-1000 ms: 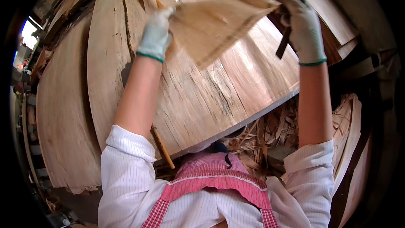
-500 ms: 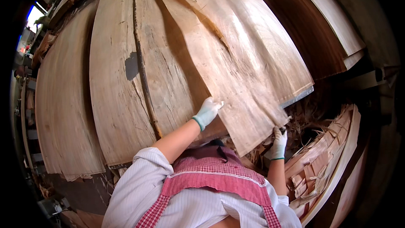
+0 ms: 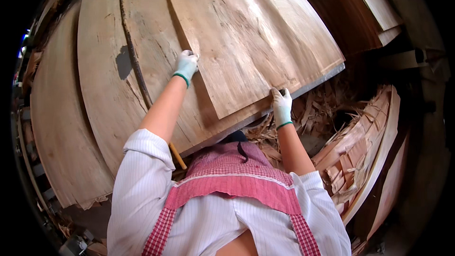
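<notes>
A thin sheet of wood veneer [image 3: 237, 73] lies over other sheets on the wide work surface before me. My left hand [image 3: 186, 64], in a white glove with a green cuff, is closed on the sheet's left edge. At the near right corner my right hand [image 3: 282, 106], gloved alike, pinches the same sheet by its near edge. Beneath it and to the left spreads another veneer sheet [image 3: 156, 42], with a dark crack along its left side and a grey patch beside the crack.
More pale veneer [image 3: 61, 109] lies at far left. Dark brown veneer [image 3: 327, 9] stands at the back right. Torn strips [image 3: 313, 114] heap below the table's grey edge [image 3: 317, 81]. A curved pile of scraps [image 3: 355, 161] is at right. A yellowish stick [image 3: 177, 155] juts out near my left elbow.
Both hands have moved away from me and leftward, carrying the veneer sheet. Its near end, which hung over the table edge, now lies on the surface, flatter than before.
</notes>
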{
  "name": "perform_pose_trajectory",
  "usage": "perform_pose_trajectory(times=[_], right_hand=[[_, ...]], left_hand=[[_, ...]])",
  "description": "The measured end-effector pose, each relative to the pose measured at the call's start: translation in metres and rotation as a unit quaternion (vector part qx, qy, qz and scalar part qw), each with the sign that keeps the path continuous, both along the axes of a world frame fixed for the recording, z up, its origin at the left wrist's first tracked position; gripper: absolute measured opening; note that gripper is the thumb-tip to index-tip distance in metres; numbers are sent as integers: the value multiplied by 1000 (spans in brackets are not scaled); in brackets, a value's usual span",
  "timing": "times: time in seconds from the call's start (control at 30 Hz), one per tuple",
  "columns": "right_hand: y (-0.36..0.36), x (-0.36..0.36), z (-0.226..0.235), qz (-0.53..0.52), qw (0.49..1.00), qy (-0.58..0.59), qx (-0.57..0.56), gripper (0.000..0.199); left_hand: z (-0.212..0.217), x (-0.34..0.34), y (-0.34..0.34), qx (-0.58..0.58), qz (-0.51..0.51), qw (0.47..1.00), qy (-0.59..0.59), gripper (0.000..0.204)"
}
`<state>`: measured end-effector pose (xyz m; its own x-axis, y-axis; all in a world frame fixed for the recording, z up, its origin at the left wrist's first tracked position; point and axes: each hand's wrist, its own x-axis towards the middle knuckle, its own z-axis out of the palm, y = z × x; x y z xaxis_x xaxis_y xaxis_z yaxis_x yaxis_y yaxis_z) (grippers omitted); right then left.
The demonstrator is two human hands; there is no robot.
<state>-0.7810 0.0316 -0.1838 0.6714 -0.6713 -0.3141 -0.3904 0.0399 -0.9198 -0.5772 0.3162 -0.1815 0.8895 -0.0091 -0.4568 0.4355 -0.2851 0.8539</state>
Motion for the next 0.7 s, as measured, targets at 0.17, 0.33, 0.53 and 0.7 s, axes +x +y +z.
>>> perform_pose_trajectory(times=[0.17, 0.33, 0.53, 0.7], right_hand=[[-7, -8, -11, -25, 997, 36, -61, 25], [-11, -18, -12, -14, 995, 58, -73, 23], [-6, -22, -9, -18, 998, 53, -13, 22], [-5, -25, -7, -5, 998, 60, -15, 23]], left_hand=[[3, -17, 2, 85, -75, 993, 11, 22], [-9, -32, 5, 157, -85, 982, -64, 26], [-22, -40, 7, 149, -31, 979, -138, 22], [-27, -48, 1, 94, 28, 985, -140, 30]])
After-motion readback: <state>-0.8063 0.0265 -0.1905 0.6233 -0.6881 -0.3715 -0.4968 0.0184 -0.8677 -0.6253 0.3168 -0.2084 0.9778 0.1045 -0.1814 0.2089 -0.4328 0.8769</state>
